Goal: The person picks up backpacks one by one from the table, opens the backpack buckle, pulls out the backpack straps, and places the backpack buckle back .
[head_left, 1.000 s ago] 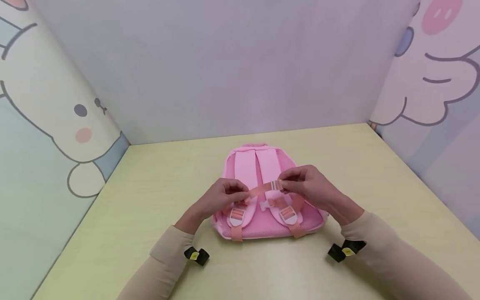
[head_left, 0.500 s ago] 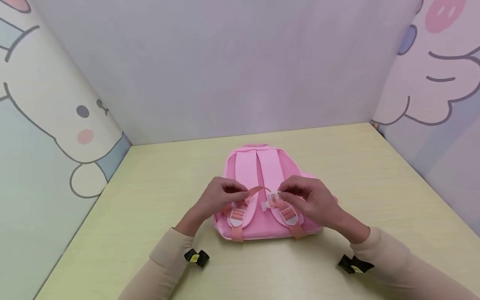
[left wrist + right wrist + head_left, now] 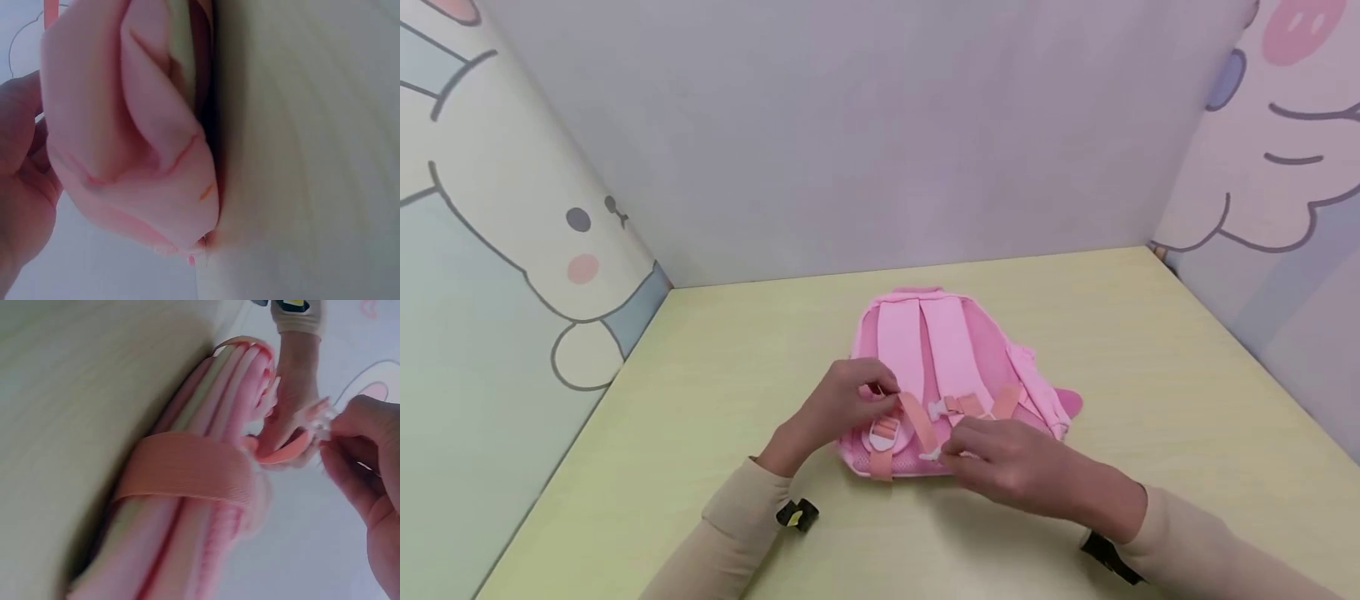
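A pink backpack [image 3: 1000, 358] lies on the table with its shoulder straps facing up. My left hand [image 3: 850, 400] pinches an orange chest strap [image 3: 917, 421] beside the left shoulder strap. At that strap's end my right hand [image 3: 1015, 462] pinches a white buckle [image 3: 931, 454], mostly covered by the fingertips. The right wrist view shows the buckle [image 3: 320, 419] between thumb and fingers, with the orange webbing [image 3: 290, 450] curving toward the left hand [image 3: 292, 406]. Another white buckle piece [image 3: 938, 410] rests on the right shoulder strap, apart from the held one. In the left wrist view the bag's side [image 3: 125, 137] hides my fingertips.
The pale wooden table [image 3: 737, 333] extends around the bag. A plain grey wall [image 3: 880, 142] stands behind it, with cartoon-printed panels [image 3: 512, 208] at both sides. A white adjuster [image 3: 883, 433] sits on the left shoulder strap. A pink flap [image 3: 1070, 402] sticks out at the bag's right.
My right hand has brought the buckle down and toward the front, so the orange strap now slopes downward. My left hand keeps its pinch nearly in place. More of the bag's right side shows.
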The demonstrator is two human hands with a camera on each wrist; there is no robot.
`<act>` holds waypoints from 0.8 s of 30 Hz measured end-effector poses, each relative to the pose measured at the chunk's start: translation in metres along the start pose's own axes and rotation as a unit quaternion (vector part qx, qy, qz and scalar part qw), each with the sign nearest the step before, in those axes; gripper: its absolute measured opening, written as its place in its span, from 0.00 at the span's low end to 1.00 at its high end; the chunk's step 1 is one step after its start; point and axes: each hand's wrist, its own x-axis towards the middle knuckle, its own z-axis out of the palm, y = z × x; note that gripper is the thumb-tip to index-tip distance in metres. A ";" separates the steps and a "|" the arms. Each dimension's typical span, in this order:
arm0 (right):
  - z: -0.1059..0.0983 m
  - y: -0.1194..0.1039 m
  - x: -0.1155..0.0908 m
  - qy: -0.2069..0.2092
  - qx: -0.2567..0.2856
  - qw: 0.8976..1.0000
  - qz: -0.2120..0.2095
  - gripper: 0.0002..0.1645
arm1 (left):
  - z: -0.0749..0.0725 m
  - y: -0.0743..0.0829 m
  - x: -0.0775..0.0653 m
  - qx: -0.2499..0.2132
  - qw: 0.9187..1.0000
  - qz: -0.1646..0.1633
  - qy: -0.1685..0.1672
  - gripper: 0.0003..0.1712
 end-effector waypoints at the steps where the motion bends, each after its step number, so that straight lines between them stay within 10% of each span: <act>1: -0.002 -0.004 0.001 -0.019 -0.024 1.000 -0.007 0.20 | 0.000 0.000 0.000 0.018 1.000 0.025 -0.005 0.08; 5: -0.006 -0.019 0.005 -0.095 -0.119 0.988 -0.029 0.29 | 0.002 0.004 0.002 0.049 0.995 0.080 -0.023 0.10; 13: 0.003 -0.033 0.011 -0.179 -0.176 0.965 -0.070 0.34 | 0.002 0.009 0.002 0.039 0.996 0.055 -0.066 0.08; 20: 0.008 -0.034 0.006 -0.233 -0.149 0.960 -0.038 0.04 | 0.003 0.009 0.003 0.030 0.994 0.029 -0.096 0.06; 24: 0.010 -0.032 0.004 -0.236 -0.135 0.962 -0.019 0.05 | 0.005 0.010 0.003 0.024 0.994 0.016 -0.104 0.06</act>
